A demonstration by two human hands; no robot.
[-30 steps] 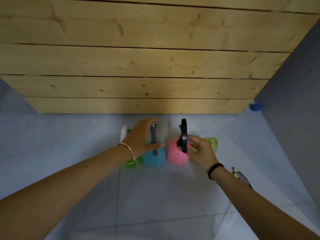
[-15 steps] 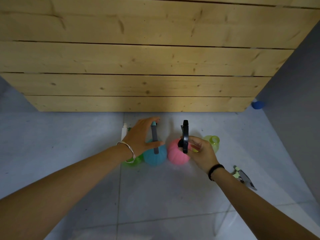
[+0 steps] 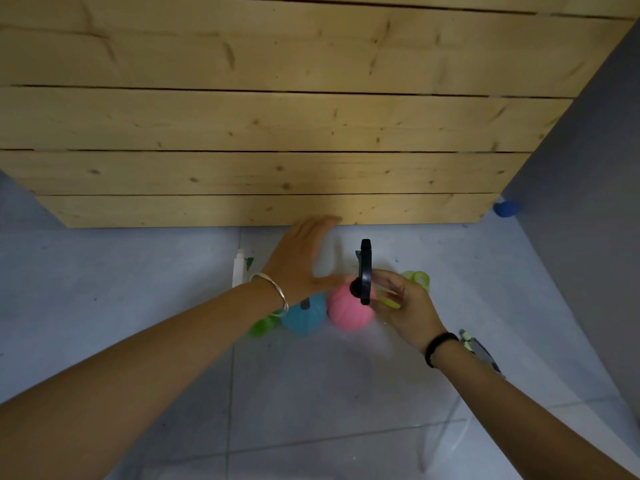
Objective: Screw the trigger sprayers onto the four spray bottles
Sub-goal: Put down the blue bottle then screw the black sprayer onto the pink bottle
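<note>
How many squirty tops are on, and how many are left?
The blue bottle wears a grey sprayer; the green bottle seems to carry a white sprayer. The right hand grips the black sprayer on the pink bottle; the left hand hovers open. Left: the yellow bottle, neck bare, with a spare sprayer on the floor.

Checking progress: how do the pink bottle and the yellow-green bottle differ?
The pink bottle carries a black sprayer, held by the right hand; the yellow-green bottle has an open neck, no sprayer. Pink looks opaque, yellow-green translucent. Both stand upright on the floor.
</note>
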